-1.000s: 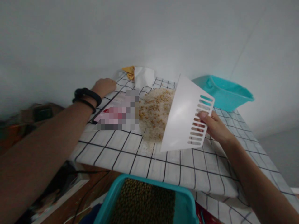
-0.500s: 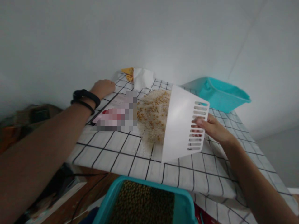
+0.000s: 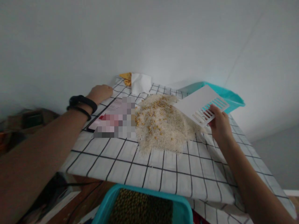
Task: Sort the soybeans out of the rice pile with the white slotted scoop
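Note:
A pile of white rice mixed with yellow beans [image 3: 162,123] lies on the checked tablecloth [image 3: 149,174]. My right hand [image 3: 218,124] grips a white slotted plastic scoop [image 3: 202,104] by its slotted end, tilted flat and lifted at the pile's right side. My left hand [image 3: 101,92], with black bands on the wrist, rests palm down on the cloth at the table's far left, beside a flat pink and white sheet [image 3: 114,118].
A teal tub with small brown-green beans [image 3: 142,207] sits below the table's near edge. Another teal tub [image 3: 230,96] stands at the back right behind the scoop. White paper [image 3: 140,82] and a yellow scrap [image 3: 126,77] lie against the wall.
My right hand has swung the scoop up and to the right, from standing upright against the pile to lying flat. The whole pile now shows. My left hand stayed put.

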`<action>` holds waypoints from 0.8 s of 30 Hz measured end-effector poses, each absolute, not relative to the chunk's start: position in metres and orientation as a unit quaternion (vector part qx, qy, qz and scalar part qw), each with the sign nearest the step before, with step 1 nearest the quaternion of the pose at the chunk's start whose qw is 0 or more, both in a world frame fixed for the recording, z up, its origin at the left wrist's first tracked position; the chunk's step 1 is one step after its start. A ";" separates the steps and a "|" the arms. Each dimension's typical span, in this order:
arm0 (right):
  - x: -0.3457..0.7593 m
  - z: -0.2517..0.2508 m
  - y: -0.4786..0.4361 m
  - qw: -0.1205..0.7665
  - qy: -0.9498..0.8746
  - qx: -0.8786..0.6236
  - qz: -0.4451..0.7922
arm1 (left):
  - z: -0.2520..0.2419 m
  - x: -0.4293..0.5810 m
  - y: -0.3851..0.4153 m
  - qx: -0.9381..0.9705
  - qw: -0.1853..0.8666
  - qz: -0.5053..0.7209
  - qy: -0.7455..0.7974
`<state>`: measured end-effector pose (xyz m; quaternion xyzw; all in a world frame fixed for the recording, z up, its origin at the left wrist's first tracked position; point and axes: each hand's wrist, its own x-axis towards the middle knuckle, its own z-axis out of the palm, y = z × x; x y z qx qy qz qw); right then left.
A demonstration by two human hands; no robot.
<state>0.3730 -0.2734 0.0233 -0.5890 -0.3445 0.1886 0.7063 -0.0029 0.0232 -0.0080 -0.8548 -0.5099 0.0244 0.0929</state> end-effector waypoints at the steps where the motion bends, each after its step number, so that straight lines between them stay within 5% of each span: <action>1: 0.374 0.023 -0.273 0.708 -0.342 -0.589 0.186 | -0.007 -0.002 0.022 -0.849 0.099 0.038 -0.517; 24: 0.325 0.017 -0.280 0.562 -0.526 -0.556 0.315 | 0.006 -0.001 0.003 -0.848 0.126 0.086 -0.507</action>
